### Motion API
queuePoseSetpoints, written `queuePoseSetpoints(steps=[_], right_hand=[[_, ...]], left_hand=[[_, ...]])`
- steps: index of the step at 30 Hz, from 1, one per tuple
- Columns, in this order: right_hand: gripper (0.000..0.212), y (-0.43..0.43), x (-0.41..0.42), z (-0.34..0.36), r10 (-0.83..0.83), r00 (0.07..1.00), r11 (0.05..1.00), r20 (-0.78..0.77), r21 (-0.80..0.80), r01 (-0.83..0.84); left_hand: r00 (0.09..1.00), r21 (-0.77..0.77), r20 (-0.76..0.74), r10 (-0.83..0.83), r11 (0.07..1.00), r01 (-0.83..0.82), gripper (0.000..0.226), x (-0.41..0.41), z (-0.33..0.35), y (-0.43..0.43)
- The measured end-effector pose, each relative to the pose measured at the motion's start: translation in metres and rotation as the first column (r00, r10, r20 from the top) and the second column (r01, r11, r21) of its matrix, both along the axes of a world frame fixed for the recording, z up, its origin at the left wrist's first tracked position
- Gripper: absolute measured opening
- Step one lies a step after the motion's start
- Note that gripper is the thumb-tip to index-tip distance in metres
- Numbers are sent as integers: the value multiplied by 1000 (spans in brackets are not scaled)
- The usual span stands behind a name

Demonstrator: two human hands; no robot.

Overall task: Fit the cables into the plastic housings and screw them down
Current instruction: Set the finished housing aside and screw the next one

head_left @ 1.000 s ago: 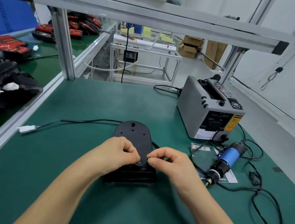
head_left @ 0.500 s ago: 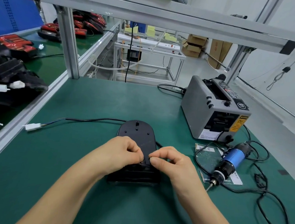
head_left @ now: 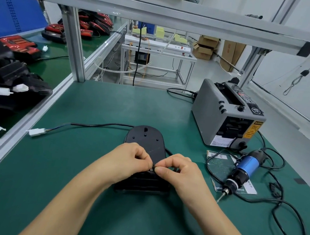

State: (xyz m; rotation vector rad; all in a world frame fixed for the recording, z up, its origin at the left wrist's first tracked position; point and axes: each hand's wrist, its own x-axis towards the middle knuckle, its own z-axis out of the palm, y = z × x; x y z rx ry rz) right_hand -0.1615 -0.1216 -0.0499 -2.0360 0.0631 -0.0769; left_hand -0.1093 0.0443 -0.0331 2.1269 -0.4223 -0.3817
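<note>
At center frame, a worker's left hand (head_left: 128,158) and right hand (head_left: 179,172), fingers curled, met fingertip to fingertip, pinching the black cable (head_left: 98,125) atop the black plastic housing (head_left: 145,138) on the green bench (head_left: 63,165). An electric screwdriver (head_left: 243,168) lay at right.

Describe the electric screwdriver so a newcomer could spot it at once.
Find the grey tape dispenser on the right of the green bench. Just in front of it, lying on a printed sheet, is the electric screwdriver. It alone has a bright blue barrel, with a black nose and its bit pointing toward the near edge.
</note>
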Motion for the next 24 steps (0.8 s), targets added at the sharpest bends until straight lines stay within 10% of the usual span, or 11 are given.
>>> queuePoseSetpoints(steps=[8, 24], right_hand=[[25, 2, 10, 27, 121, 988, 901, -95, -408, -149], [19, -1, 22, 29, 113, 972, 910, -208, -370, -185]], left_hand=[[999, 19, 37, 28, 999, -29, 19, -1, -2, -1], [992, -146, 40, 120, 983, -113, 23, -5, -11, -4]])
